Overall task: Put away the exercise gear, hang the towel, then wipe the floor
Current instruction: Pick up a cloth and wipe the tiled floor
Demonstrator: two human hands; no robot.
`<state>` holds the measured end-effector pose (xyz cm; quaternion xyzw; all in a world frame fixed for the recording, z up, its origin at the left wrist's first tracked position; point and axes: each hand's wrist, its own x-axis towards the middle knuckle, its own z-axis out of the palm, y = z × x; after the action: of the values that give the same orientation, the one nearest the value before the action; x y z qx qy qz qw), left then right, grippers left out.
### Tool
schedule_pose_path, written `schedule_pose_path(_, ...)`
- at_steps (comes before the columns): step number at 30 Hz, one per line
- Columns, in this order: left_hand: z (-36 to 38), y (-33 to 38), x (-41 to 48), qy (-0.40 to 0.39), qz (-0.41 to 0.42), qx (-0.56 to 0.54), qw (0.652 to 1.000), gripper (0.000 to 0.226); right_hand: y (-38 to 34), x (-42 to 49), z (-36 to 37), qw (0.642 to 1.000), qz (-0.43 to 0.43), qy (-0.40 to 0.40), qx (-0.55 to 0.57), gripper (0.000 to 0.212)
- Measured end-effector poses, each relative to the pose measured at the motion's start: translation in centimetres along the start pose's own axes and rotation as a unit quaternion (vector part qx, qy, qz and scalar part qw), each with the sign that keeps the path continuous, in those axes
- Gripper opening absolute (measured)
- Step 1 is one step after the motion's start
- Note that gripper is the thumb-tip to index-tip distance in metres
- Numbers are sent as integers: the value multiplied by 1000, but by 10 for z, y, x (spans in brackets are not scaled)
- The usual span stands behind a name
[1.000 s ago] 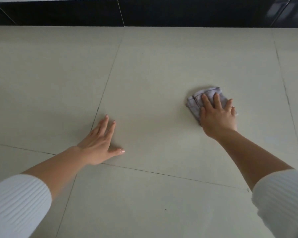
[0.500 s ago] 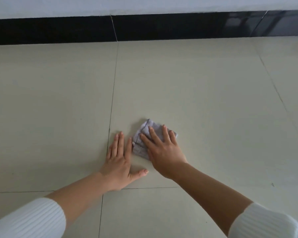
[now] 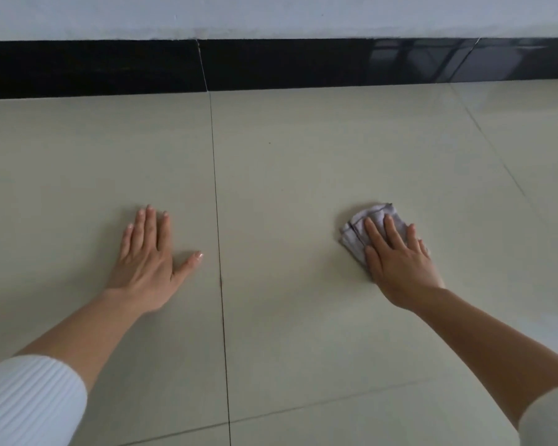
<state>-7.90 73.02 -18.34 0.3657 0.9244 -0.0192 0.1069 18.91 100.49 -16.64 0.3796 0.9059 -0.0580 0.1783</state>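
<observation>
A small folded grey cloth [image 3: 356,235] lies on the pale tiled floor [image 3: 287,175], right of the middle. My right hand [image 3: 397,255] presses flat on it with straight fingers, covering most of it; only the cloth's far and left edges show. My left hand [image 3: 149,255] rests flat on the bare floor to the left, fingers straight and thumb spread, just left of a tile joint. Both arms wear white ribbed sleeves pushed up.
A black skirting strip [image 3: 110,67] runs along the foot of a white wall [image 3: 271,14] at the far edge of the floor. Thin dark grout lines cross the tiles.
My right hand slid the cloth from the right to beside my left hand, then back out to the right. The view lifted, showing more of the wall.
</observation>
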Motion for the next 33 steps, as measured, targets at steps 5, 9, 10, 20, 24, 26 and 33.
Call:
schedule_pose_path(5, 13, -11, 5, 64, 32, -60, 996, 93, -46, 53, -23, 1000, 19, 8, 15, 53)
schedule_pose_path(9, 13, -14, 7, 67, 26, -64, 995, 86, -93, 91, -38, 1000, -1, 3, 25, 53)
schedule_pose_path(10, 12, -13, 6, 61, 26, -62, 996, 86, -105, 95, -39, 1000, -15, 2, 25, 53)
schedule_pose_path(20, 0, -14, 4, 30, 23, -92, 995, 84, -174, -12, -10, 990, -135, -49, -9, 57)
schedule_pose_path(24, -4, -13, 4, 6, 19, -90, 996, 85, -194, -53, -2, 990, -124, -73, 8, 59)
schedule_pose_path(26, -4, -13, 4, 7, 19, -93, 995, 85, -190, -55, 2, 989, -134, -68, 2, 56)
schedule_pose_path(33, 3, -14, 7, 33, 19, -104, 994, 83, -177, 25, -16, 993, 4, -59, 104, 58)
